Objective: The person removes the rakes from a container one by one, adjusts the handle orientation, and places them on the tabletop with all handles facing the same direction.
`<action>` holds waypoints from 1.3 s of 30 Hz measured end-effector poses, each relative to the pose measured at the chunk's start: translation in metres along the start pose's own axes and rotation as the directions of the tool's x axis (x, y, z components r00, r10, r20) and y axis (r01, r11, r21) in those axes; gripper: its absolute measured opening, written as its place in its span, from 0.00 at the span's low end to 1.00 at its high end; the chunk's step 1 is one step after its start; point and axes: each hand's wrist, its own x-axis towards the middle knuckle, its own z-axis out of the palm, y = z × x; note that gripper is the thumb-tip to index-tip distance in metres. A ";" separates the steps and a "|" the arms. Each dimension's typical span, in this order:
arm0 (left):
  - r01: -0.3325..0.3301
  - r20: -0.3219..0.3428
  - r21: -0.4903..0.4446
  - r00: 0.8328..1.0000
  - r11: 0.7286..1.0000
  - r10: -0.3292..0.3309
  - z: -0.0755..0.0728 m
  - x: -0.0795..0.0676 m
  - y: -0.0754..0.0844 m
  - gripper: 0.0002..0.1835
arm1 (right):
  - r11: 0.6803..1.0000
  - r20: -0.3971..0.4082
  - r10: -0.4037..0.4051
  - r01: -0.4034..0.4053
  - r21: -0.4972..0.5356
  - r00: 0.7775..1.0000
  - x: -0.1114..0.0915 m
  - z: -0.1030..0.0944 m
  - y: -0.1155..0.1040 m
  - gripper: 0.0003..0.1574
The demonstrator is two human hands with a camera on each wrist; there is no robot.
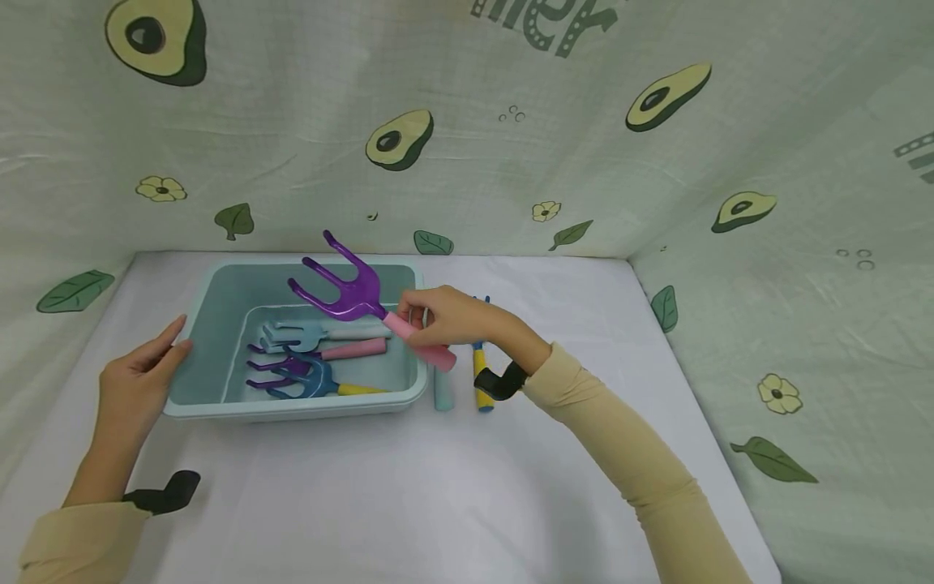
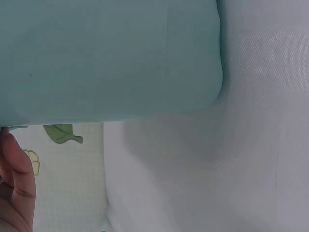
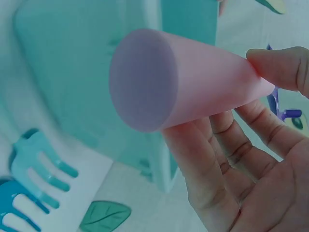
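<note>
My right hand [image 1: 443, 315] grips the pink handle [image 3: 207, 77] of a purple three-pronged hand rake [image 1: 356, 294]. The rake is raised over the right side of a pale teal tub [image 1: 292, 412], its prongs pointing up and left. At the tub's left edge my left hand [image 1: 139, 383] touches the rim with fingers and thumb; in the left wrist view part of that hand [image 2: 17, 179] shows beside the tub wall [image 2: 111, 63]. Inside the tub lie a light blue rake [image 1: 306, 334], another purple rake with a pink handle [image 1: 353, 349] and a blue rake with a yellow handle [image 1: 317, 380].
Right of the tub, on the white table [image 1: 467, 503], lie a rake with a teal handle [image 1: 443, 392] and a blue one with a yellow handle [image 1: 481, 381], partly hidden by my right arm. A cloth printed with avocados [image 1: 292, 186] hangs behind and at the sides.
</note>
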 end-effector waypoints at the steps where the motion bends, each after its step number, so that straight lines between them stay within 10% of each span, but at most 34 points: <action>1: -0.002 0.000 -0.001 1.000 1.000 0.002 0.000 0.000 0.000 0.23 | 1.000 -0.008 0.012 -0.012 0.013 1.000 -0.005 0.000 0.004 0.12; 19: 0.005 0.003 0.006 1.000 1.000 -0.005 0.000 0.001 0.002 0.23 | 0.929 -0.132 0.292 -0.248 0.274 0.947 -0.071 0.012 0.064 0.17; 39: -0.009 0.004 0.007 1.000 1.000 0.009 -0.001 0.000 0.001 0.23 | 0.769 -0.163 0.565 -0.444 0.460 0.809 -0.098 0.047 0.113 0.20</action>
